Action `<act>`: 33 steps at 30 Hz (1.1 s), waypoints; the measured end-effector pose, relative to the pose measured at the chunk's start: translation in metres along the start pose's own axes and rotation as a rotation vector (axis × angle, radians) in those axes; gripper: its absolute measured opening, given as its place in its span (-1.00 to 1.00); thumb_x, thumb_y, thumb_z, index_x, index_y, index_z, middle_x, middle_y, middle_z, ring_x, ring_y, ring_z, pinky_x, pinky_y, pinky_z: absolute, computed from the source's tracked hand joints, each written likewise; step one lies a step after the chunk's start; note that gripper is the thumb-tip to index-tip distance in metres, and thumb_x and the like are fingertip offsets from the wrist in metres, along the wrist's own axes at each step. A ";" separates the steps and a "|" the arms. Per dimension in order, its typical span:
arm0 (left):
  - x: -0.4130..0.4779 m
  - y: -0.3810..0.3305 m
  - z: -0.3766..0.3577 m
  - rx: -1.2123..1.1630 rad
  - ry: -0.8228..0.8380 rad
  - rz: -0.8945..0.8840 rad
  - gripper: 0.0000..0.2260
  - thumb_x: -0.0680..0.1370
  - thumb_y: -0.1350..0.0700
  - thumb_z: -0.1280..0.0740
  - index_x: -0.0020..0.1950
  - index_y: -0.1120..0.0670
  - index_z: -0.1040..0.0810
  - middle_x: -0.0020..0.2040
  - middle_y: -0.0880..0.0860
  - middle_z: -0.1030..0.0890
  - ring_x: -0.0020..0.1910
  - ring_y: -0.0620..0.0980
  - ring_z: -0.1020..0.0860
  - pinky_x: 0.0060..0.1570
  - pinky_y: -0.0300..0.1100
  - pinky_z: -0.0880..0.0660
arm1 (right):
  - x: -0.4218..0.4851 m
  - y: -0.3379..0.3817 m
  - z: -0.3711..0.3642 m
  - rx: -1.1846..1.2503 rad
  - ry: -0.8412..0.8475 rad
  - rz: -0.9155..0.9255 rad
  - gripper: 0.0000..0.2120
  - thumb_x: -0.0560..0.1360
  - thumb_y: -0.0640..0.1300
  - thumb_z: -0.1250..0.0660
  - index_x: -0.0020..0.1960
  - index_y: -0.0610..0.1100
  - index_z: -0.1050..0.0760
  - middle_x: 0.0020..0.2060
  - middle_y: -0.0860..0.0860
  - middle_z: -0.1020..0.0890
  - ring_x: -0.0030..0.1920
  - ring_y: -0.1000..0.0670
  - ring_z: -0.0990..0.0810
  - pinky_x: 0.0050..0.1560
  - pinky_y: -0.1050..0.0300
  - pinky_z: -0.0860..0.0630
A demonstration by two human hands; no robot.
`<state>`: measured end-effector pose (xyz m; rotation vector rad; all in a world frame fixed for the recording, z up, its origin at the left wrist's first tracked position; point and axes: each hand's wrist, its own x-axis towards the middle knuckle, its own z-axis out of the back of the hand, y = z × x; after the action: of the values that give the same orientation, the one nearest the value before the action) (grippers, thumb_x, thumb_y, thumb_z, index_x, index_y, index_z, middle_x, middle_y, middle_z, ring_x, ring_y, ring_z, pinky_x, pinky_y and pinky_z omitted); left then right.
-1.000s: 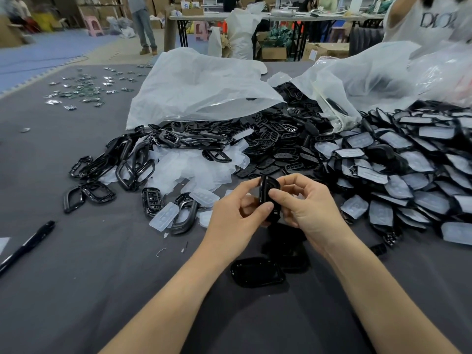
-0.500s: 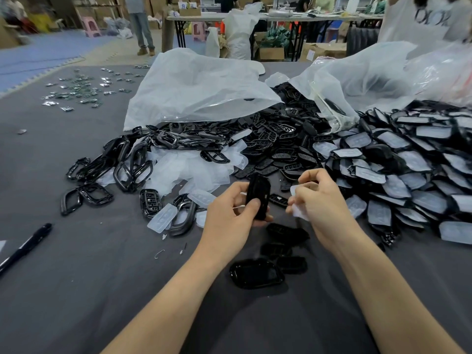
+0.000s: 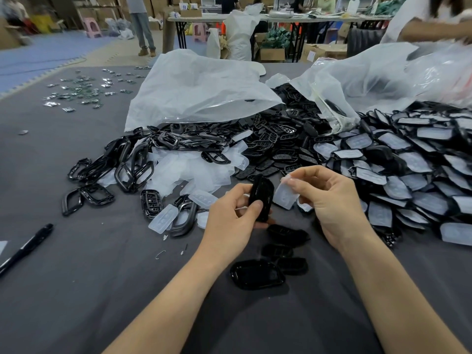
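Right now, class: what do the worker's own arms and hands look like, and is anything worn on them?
The left hand and the right hand are bare: no gloves, rings or watch. The left forearm and right forearm show no sleeves as far as the picture's edge. The nails look short.

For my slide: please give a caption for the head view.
Here the left hand grips a black shell; the right hand pinches a translucent pad.

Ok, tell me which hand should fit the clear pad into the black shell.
Right. The right hand pinches the clear pad, close beside the black shell; the left hand is occupied gripping that shell.
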<state>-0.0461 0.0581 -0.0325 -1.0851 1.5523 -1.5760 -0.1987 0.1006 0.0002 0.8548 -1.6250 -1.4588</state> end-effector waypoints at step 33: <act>-0.002 0.002 0.000 0.152 0.078 -0.152 -0.78 0.58 0.18 -0.34 0.19 -0.04 -0.57 -0.07 -0.03 -0.71 -0.16 -0.14 -0.68 -0.21 -0.33 -0.55 | -0.005 -0.003 -0.015 -0.148 0.104 0.087 -0.73 0.42 -0.37 -0.42 -0.12 -0.02 -0.49 -0.29 0.06 -0.55 -0.34 0.15 -0.49 -0.24 0.28 -0.47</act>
<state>-0.0454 0.0592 -0.0347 -1.0901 1.4016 -1.8270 -0.1827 0.0978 -0.0023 0.7544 -1.4407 -1.4300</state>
